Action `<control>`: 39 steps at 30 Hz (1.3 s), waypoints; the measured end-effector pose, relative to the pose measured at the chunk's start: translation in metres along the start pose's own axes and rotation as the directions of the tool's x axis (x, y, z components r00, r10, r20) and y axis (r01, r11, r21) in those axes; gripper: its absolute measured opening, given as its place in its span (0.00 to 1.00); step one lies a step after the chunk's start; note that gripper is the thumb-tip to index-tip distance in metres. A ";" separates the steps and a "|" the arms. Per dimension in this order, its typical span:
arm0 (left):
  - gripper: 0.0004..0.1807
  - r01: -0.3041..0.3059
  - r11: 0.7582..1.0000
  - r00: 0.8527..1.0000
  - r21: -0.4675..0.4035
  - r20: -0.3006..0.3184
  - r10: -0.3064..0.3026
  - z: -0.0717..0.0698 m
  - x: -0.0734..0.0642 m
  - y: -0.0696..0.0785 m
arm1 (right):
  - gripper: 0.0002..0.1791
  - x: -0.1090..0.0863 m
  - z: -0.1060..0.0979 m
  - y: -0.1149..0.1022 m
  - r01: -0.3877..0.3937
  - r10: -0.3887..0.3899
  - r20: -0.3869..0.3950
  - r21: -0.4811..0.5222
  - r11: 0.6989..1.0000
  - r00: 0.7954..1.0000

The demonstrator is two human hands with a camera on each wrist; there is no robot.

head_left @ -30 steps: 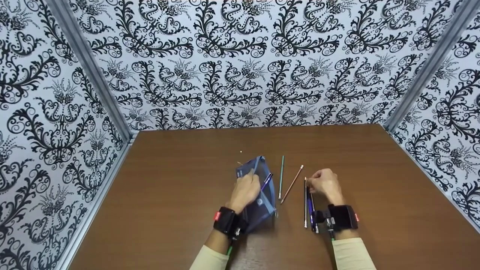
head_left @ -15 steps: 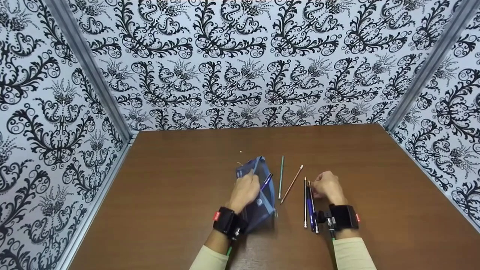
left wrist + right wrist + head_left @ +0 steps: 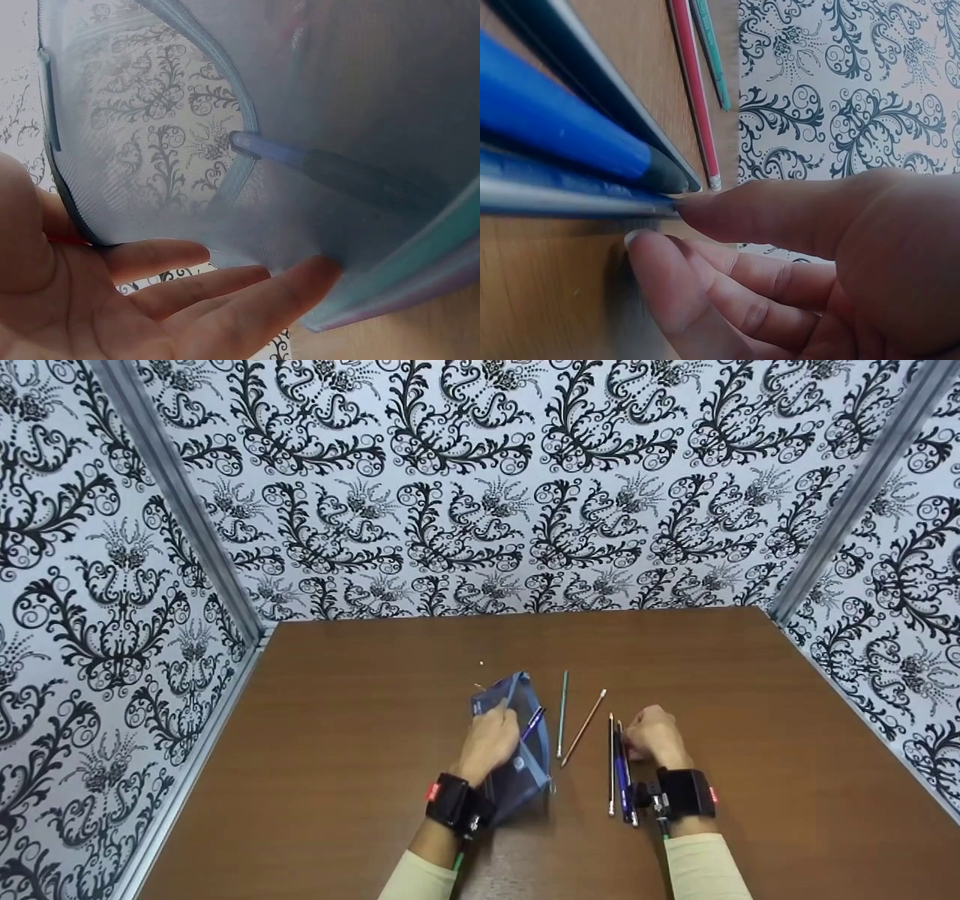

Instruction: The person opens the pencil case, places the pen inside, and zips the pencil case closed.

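My left hand (image 3: 489, 741) grips the edge of a translucent blue mesh pencil pouch (image 3: 529, 786). A blue pen (image 3: 533, 723) sticks up from the pouch; the left wrist view shows the pen (image 3: 337, 169) through the mesh, with the fingers (image 3: 225, 300) spread under the zip edge. My right hand (image 3: 655, 735) is beside a row of writing tools on the table: a dark pencil (image 3: 611, 772), a blue pen (image 3: 620, 776) and a striped pencil (image 3: 577, 196). The right thumb touches the striped pencil's end, with the index fingertip just below and a gap between.
A teal pencil (image 3: 562, 712) and a reddish pencil (image 3: 585, 727) lie on the brown table (image 3: 360, 720) between the pouch and the row. A tiny white bit (image 3: 481, 663) lies farther back. Patterned walls (image 3: 480, 510) enclose the back and sides.
My right hand has drawn slightly back and right from the pencil tips, uncovering the striped pencil's tip. The left hand and pouch stay in place.
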State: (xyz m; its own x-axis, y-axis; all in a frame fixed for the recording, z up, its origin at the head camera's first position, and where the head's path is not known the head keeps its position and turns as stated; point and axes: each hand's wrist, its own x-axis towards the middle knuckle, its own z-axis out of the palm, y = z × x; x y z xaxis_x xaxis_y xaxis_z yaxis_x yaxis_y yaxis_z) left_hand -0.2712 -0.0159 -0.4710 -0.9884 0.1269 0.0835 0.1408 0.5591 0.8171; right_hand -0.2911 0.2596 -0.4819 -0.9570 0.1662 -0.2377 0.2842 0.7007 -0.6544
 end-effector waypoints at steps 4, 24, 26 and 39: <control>0.28 0.004 1.000 1.000 0.025 -0.005 -0.004 0.001 0.001 0.000 | 0.05 0.002 0.001 0.000 0.002 -0.002 -0.016 -0.003 1.000 1.000; 0.28 0.007 0.999 1.000 0.052 -0.025 -0.006 0.002 0.002 0.001 | 0.06 0.003 0.005 -0.003 -0.019 0.017 -0.046 -0.034 0.999 0.999; 0.28 0.004 0.999 1.000 0.053 -0.026 -0.003 0.003 0.002 0.000 | 0.07 0.003 0.006 -0.004 -0.016 0.014 -0.048 -0.045 0.999 0.999; 0.27 -0.024 0.998 0.999 0.061 -0.032 0.026 0.001 0.001 0.000 | 0.10 0.002 0.010 -0.005 0.007 -0.016 -0.085 -0.102 0.995 0.996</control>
State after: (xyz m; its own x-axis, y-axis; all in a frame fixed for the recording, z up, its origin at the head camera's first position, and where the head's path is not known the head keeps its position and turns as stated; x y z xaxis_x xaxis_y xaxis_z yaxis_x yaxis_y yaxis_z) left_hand -0.2718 -0.0146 -0.4713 -0.9857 0.1154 0.1224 0.1675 0.6047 0.7786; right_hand -0.2936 0.2494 -0.4863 -0.9628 0.2138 -0.1651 0.2702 0.7692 -0.5791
